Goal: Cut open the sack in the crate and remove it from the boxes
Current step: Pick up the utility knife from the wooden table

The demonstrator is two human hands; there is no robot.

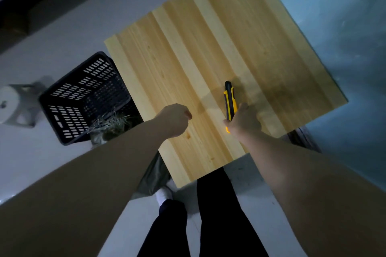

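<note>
presently at tool pickup: right hand [243, 120] grip holds knife [229, 100], left hand [175, 119] curled empty; next, carry it to sack [112, 124] in crate [69, 110].

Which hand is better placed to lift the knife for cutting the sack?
Right. The right hand sits on the utility knife handle on the table. The left hand is curled, empty, apart from it, nearer the crate.

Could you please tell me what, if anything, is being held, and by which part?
The right hand grips the knife by the rear of its handle; the left hand holds nothing.
</note>
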